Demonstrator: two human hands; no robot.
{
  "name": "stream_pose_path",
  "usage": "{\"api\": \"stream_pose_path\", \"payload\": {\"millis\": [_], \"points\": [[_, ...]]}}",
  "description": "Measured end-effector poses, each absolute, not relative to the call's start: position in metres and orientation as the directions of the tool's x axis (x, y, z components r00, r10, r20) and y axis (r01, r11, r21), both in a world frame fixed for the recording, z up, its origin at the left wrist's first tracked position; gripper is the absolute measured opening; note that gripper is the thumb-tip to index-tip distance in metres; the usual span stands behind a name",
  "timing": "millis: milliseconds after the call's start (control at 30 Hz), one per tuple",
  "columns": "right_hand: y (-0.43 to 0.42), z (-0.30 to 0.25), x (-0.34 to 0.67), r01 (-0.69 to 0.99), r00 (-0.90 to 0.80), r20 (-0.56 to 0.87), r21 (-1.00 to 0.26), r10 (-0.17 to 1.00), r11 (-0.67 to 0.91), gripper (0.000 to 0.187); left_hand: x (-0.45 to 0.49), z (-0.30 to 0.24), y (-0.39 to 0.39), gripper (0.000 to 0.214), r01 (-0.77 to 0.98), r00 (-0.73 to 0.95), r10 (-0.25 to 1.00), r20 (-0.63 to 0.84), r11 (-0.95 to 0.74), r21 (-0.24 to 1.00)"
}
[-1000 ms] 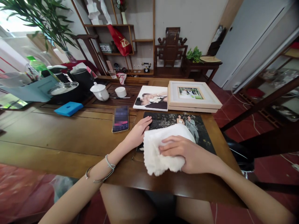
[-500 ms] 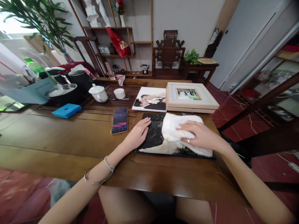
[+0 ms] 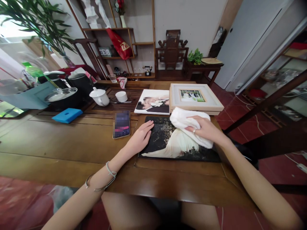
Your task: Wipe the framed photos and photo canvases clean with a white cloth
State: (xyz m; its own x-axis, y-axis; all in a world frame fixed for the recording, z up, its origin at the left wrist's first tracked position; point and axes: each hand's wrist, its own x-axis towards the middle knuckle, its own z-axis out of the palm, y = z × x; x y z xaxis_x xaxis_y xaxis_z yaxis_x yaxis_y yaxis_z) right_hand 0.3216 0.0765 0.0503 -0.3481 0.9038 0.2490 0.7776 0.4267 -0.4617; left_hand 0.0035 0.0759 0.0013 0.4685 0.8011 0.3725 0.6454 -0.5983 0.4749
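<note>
A dark photo panel (image 3: 165, 140), printed with a pale flowing dress, lies flat on the wooden table in front of me. My left hand (image 3: 142, 136) rests on its left edge, fingers stretched out flat. In my right hand (image 3: 202, 128) is a white towel (image 3: 183, 118), bunched and pressed on the panel's upper right part. The towel hides that corner of the picture. Just behind the panel lie a white-edged photo print (image 3: 153, 103) and a stack of light wood picture frames (image 3: 195, 107), the top one holding a small photo.
Left of the panel lies a smartphone (image 3: 121, 124). Farther left are a blue block (image 3: 67, 115), a lidded white cup (image 3: 99, 96), a small white bowl (image 3: 121, 96), a black pot (image 3: 61, 99) and a pale blue organizer box (image 3: 33, 97). The table's front edge (image 3: 155, 198) runs above my legs.
My right hand has moved the towel away from me, up the panel, uncovering more of the dress and lower edge. My left hand stays in place on the panel.
</note>
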Motion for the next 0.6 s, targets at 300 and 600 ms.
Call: {"api": "stream_pose_path", "payload": {"millis": [300, 600], "points": [[0.039, 0.083, 0.327, 0.385, -0.882, -0.161, -0.788, 0.442, 0.48, 0.029, 0.004, 0.002, 0.075, 0.042, 0.657, 0.472, 0.806, 0.357, -0.591, 0.468], [0.067, 0.057, 0.326, 0.553, -0.575, 0.176, -0.637, 0.799, 0.538, 0.026, 0.004, 0.003, 0.075, 0.042, 0.645, 0.472, 0.804, 0.361, -0.594, 0.481]]}}
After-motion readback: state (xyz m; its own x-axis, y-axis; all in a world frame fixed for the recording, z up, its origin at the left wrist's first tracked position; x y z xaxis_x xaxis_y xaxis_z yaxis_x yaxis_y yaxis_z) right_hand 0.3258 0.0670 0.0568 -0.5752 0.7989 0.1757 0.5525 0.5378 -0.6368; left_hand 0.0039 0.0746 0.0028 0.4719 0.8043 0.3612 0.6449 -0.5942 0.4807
